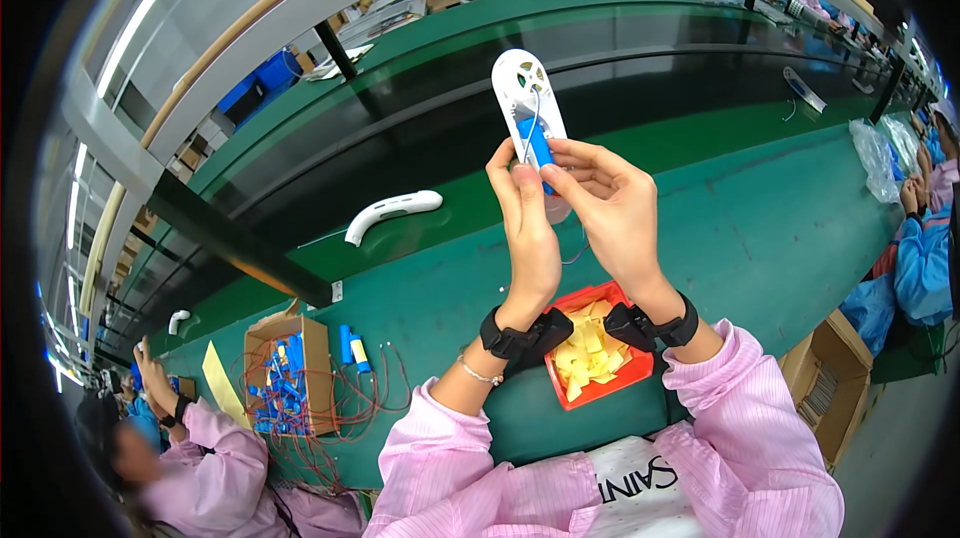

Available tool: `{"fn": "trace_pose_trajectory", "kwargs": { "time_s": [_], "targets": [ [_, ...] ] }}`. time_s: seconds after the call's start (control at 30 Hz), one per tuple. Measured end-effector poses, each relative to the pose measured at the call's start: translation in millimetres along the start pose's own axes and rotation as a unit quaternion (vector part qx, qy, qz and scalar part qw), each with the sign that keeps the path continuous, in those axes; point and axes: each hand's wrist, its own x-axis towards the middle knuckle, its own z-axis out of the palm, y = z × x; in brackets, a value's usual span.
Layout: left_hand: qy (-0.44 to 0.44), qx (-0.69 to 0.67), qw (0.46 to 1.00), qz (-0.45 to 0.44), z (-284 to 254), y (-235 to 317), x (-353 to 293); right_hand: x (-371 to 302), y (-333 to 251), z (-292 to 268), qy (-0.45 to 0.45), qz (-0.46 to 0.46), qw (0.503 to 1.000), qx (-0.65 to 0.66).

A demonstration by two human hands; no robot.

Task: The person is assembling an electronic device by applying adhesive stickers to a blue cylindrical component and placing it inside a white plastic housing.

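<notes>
Both hands are raised over the bench, closed around a long white plastic housing (pixel 514 84) with a round vented end pointing away from me. A blue cylindrical battery (pixel 537 146) lies lengthwise in the housing's hollow, and a thin pale wire runs up toward the vents. My left hand (pixel 527 233) grips the housing's left side, its thumb beside the battery. From the right, my right hand (pixel 615 208) has its thumb on the battery's near end and its fingers curled against the housing. The housing's lower end is mostly hidden by my hands.
Below my wrists sits a red bin (pixel 572 400) of yellow pieces. A cardboard box (pixel 320 378) of blue batteries with tangled red wires stands left. Another white curved housing (pixel 395 210) lies beyond. A metal post (pixel 230 238) rises left; co-workers sit on both sides.
</notes>
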Motion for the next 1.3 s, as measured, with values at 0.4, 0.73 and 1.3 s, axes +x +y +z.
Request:
{"fn": "trace_pose_trajectory", "kwargs": {
  "time_s": [0.4, 0.73, 1.3],
  "targets": [
    [0.0, -0.041, 0.999, -0.018, -3.3, 14.2, -4.8, -3.7, -8.6, -3.7, -0.019, -0.022, 1.0, 0.01],
    [-0.035, -0.036, 0.999, 0.0, -2.0, 11.9, -11.4, -10.8, -16.8, 1.9, 0.003, -0.035, 0.999, -0.001],
    [-0.139, 0.076, 0.985, -0.073, -1.8, 30.9, -6.6, 25.3, -9.3, -41.0, -0.159, 0.06, 0.975, 0.142]
  ]
}}
